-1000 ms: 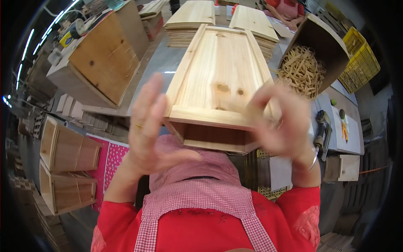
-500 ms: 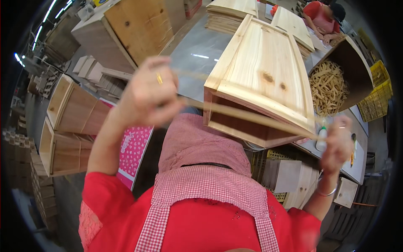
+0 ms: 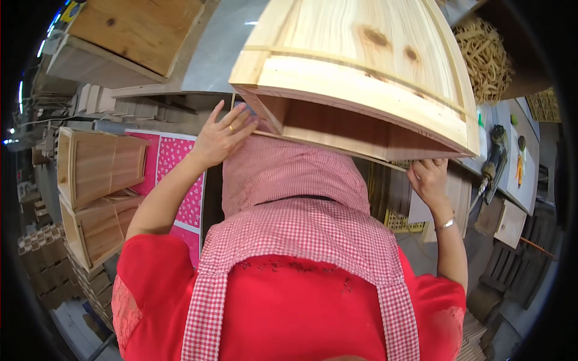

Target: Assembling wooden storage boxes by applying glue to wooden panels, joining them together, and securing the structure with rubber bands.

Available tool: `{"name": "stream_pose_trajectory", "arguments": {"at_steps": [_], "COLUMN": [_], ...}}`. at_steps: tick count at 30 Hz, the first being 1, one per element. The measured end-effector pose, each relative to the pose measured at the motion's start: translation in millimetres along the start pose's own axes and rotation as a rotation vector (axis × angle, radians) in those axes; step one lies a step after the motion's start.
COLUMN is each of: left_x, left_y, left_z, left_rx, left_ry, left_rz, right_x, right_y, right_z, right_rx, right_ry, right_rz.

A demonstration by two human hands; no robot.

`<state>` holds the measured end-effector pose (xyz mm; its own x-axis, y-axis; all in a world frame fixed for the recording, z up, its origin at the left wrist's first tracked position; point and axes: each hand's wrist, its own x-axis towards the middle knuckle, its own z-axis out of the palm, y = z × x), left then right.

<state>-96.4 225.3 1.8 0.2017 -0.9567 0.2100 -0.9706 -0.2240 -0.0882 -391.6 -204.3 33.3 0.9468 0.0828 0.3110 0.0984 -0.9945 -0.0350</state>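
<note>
A pale wooden box (image 3: 355, 45), with knots in its top panel and an open end facing me, lies on the work table. A tan elastic band (image 3: 361, 73) runs across its top panel near that end. My left hand (image 3: 223, 137) is open, fingers spread, by the box's lower left corner. Below the lower right corner, my right hand (image 3: 429, 180) has its fingers curled closed against the underside. What those fingers hold is hidden by the box.
A heap of tan bands (image 3: 483, 60) sits at the right in a dark container. A power tool (image 3: 495, 159) and a glue bottle (image 3: 481, 129) are on the table's right side. Two banded wooden boxes (image 3: 102, 168) are stacked at left, beside a pink patterned panel (image 3: 179, 171). A larger wooden cabinet (image 3: 129, 30) stands far left.
The band, stretched between both raised hands before, now lies across the box's top. Both hands have gone down to the lower corners. The box appears larger and higher in view.
</note>
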Motion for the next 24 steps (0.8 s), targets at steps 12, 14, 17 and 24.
{"name": "stream_pose_trajectory", "arguments": {"at_steps": [12,14,17,24], "left_x": [52,36,61,227], "left_y": [-30,-14,17,130], "left_z": [0,-23,-95,-200], "left_rx": [0.03,-0.121,-0.02,-0.248], "left_ry": [-0.095,0.152,0.604,0.471], "left_rz": [0.099,0.015,-0.205,0.358], "right_x": [34,70,91,110], "right_y": [73,48,36,31], "right_z": [38,-4,-40,-100], "right_rx": [-0.101,0.202,0.297,0.729], "right_ry": [0.37,0.528,0.464,-0.059], "right_rz": [0.008,0.229,-0.024,0.239]}}
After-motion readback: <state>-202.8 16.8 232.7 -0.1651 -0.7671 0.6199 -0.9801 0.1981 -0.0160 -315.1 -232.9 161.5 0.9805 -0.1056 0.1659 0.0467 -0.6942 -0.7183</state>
